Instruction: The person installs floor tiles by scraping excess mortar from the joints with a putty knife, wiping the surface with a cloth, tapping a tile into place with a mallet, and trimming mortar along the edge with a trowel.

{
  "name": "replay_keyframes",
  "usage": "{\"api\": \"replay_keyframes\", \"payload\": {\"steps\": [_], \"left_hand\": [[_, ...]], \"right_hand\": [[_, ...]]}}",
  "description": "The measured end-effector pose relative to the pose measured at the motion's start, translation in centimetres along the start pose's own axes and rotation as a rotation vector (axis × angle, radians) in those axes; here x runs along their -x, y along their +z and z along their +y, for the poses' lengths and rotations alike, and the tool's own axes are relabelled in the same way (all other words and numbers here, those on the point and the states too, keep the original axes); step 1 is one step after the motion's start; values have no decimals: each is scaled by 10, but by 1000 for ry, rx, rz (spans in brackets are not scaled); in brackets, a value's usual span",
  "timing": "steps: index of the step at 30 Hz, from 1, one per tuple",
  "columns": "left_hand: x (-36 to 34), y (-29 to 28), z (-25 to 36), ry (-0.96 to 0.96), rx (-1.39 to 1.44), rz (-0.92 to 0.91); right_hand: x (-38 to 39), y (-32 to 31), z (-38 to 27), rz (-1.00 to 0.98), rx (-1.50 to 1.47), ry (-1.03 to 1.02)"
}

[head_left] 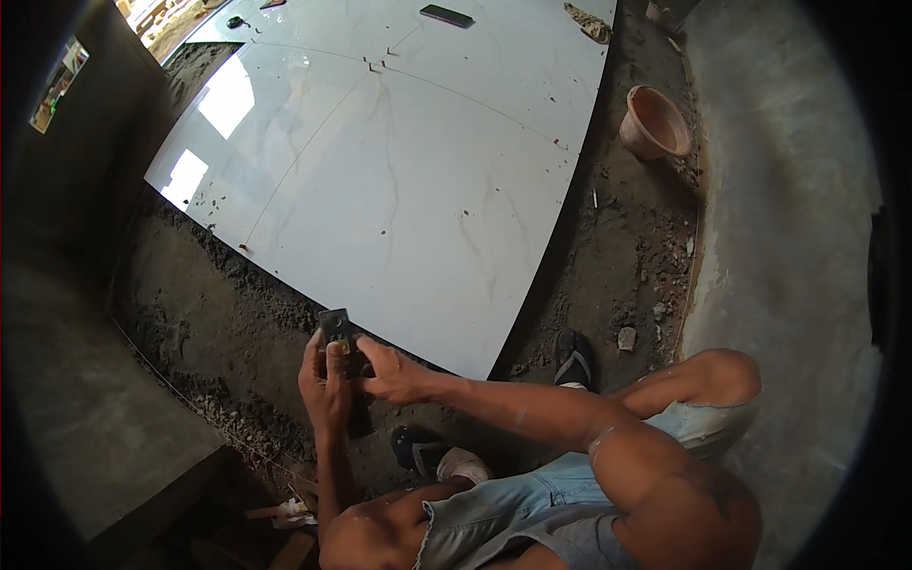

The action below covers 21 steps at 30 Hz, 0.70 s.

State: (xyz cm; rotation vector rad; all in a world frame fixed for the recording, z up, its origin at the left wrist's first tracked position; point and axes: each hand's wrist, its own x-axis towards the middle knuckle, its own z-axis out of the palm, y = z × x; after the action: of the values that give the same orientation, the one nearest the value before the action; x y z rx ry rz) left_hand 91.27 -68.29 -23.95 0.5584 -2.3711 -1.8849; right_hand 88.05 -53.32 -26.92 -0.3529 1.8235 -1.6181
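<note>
In front of my knees, over the bare mortar bed, both hands meet around a dark, boxy hand-held thing (333, 324) with a small yellow-green patch; its exact kind I cannot make out. My left hand (324, 385) is wrapped round it from the left, thumb upward. From the right, my right hand (391, 370) closes on its side, index finger and thumb toward it. A dark shape shows just below the hands; whether it belongs to the same thing is unclear. Beyond them lie large glossy white tiles (418, 209) with faint veins, their near edge close to my fingers.
Small reddish-brown spacers (371, 66) stand in the tile joints. A dark flat phone-like object (446, 16) and a crumpled cloth (588, 23) lie on the far tiles. An orange-brown bucket (655, 123) stands by the right wall. Rubble (627, 338) lies near my sandaled foot (573, 359).
</note>
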Motion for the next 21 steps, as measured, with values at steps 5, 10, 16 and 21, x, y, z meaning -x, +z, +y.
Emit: {"api": "replay_keyframes", "payload": {"steps": [5,10,16,21], "left_hand": [[7,7,-1,-65,-5,-225],[-24,26,-23,-25,-327,-147],[-63,63,-33,354,-548,-206],[-47,63,-57,386,-755,-268]], "right_hand": [[-3,-43,32,-98,-86,36],[20,-113,17,-211,490,157],[127,-282,-58,-214,1128,522],[224,-341,-44,258,935,483]]}}
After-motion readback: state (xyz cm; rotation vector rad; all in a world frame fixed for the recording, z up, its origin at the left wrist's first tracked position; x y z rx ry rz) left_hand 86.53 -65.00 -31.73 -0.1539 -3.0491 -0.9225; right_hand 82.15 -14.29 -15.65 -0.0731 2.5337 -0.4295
